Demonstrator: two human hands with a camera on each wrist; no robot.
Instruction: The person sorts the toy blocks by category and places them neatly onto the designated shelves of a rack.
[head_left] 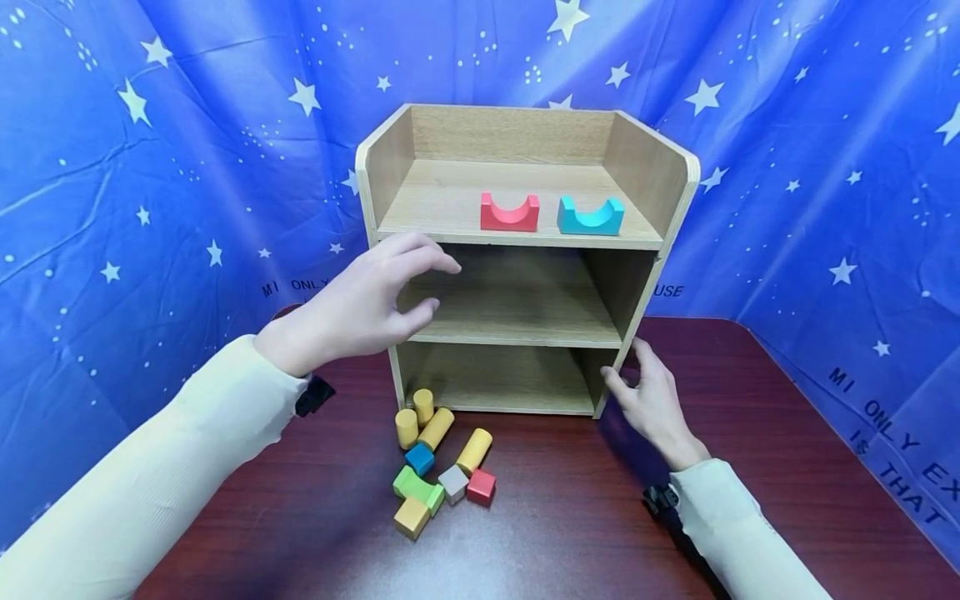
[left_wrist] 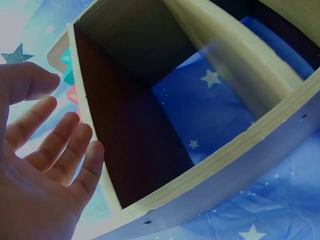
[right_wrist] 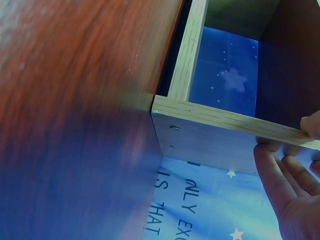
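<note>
The wooden shelf stands upright on the table, its open front facing 6 o'clock, towards the person; its three boards run lengthwise from 9 to 3 o'clock. It has pale, grained faces and rounded upper front corners. The wrist views show cloth through part of its back.

At its 4 to 5 o'clock, the right hand pinches the side panel, thumb at the front edge, fingers against the outer face. At 9 o'clock the left hand hovers before the shelf, fingers spread and gently bent, thumb apart, tips towards 3 o'clock.

On the top board, near its front edge, sit a red arch block and, at its 3 o'clock, a turquoise arch block, both smooth, hollows up.

At the shelf's 7 o'clock lie a green arch block, a blue cube, a grey cube, a red cube, a tan block and four yellow cylinders: two upright, two on their sides pointing towards 1 o'clock.

The tabletop is glossy, dark reddish brown. Around it hangs a creased blue curtain with white stars, dots and black lettering.
</note>
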